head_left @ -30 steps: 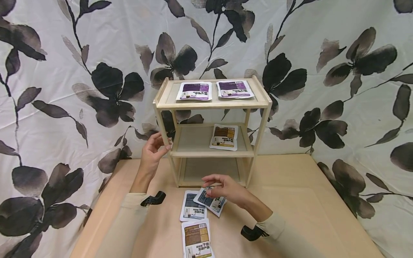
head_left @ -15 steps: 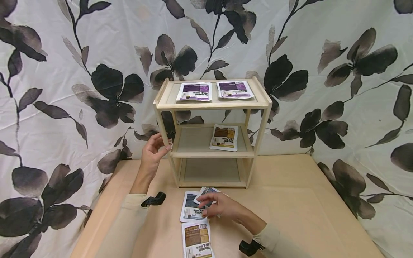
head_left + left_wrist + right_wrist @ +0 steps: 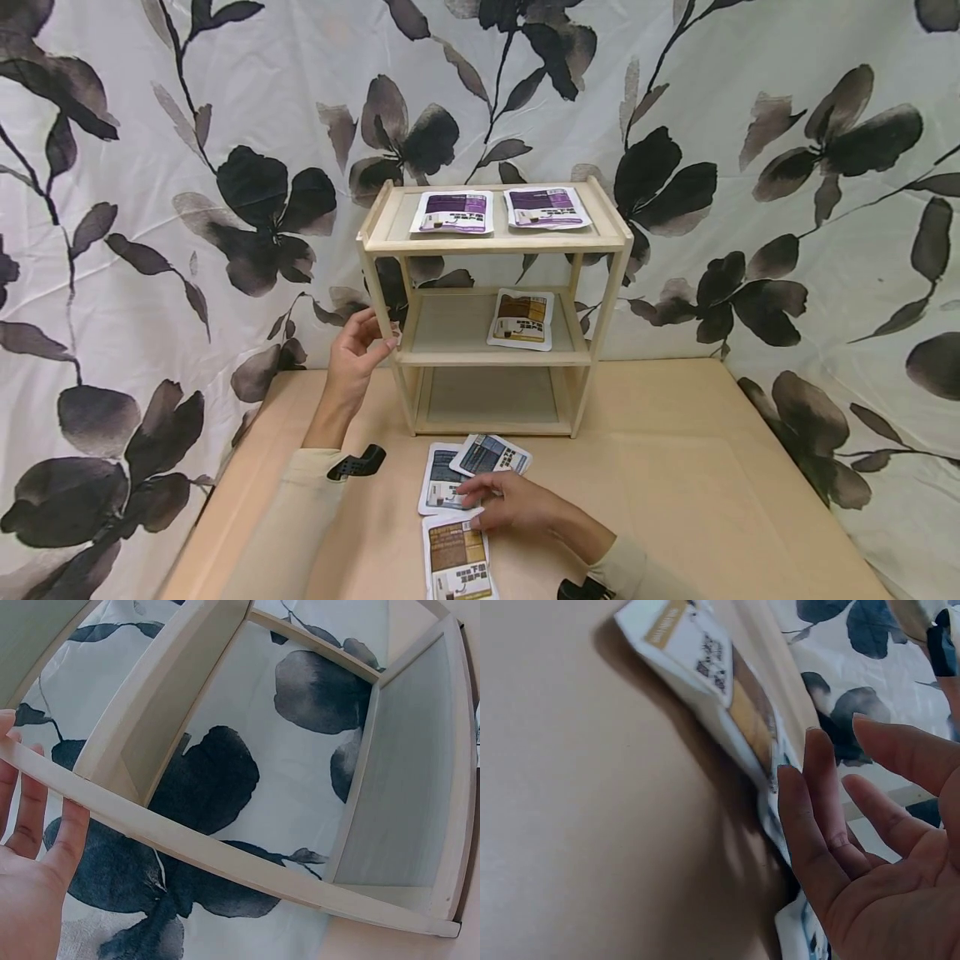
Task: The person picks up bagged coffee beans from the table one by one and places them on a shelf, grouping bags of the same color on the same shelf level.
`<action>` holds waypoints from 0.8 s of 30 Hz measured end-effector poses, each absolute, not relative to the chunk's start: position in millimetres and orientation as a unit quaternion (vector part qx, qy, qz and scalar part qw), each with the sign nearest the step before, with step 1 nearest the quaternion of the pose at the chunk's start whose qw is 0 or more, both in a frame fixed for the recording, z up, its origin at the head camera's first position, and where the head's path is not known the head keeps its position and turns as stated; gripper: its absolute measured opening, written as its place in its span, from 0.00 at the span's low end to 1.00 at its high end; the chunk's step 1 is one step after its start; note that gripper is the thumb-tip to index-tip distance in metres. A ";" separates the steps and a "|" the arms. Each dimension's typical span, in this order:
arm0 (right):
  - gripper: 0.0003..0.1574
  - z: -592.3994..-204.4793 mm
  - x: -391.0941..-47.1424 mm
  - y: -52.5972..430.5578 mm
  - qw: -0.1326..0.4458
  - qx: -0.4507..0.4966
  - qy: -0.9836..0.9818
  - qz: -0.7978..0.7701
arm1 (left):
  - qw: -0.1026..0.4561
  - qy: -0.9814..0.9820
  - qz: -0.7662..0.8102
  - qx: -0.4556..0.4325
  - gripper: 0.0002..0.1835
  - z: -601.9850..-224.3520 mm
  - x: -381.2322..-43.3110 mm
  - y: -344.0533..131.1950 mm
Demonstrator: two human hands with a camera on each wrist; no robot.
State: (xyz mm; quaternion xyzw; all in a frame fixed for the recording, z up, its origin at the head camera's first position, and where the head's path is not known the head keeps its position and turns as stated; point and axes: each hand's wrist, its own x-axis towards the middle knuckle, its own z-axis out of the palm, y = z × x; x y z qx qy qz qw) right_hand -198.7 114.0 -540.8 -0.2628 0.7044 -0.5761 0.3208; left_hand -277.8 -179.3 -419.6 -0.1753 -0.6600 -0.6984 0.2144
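My left hand [image 3: 352, 367] grips the left front post of a small wooden three-tier shelf rack [image 3: 492, 359]. In the left wrist view its fingers [image 3: 73, 836] lie against that post [image 3: 187, 851]. My right hand [image 3: 521, 504] hovers palm down with loosely bent fingers and holds nothing. Its fingertips are close over the upper edge of a brown-and-white packet [image 3: 457, 558] on the table. Just beyond lie two blue-and-white packets, one straight [image 3: 438, 487] and one tilted [image 3: 495, 456] that overlaps it. The right wrist view shows the brown packet [image 3: 742, 705] beside the spread fingers.
On the rack's top tier lie two purple-and-white packets, a left one [image 3: 452, 213] and a right one [image 3: 547, 208]. Another brown packet [image 3: 521, 320] rests on the right of the middle tier. Behind the tan table [image 3: 697, 483] hangs a floral cloth [image 3: 847, 275].
My right hand has let go of the tilted blue packet and drawn back toward the brown packet on the table. The left hand stays on the post.
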 end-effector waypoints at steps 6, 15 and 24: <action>0.28 -545.2 -194.1 112.5 0.311 -0.278 0.725 -0.549 | 0.215 -0.661 -0.697 -0.175 0.25 -420.3 -278.9 -179.8; 0.27 -549.3 -193.6 115.7 0.289 -0.275 0.737 -0.546 | 0.214 -0.661 -0.697 -0.179 0.25 -421.3 -280.3 -178.8; 0.27 -552.3 -194.2 118.7 0.286 -0.281 0.749 -0.528 | 0.216 -0.661 -0.696 -0.179 0.29 -420.0 -279.5 -178.9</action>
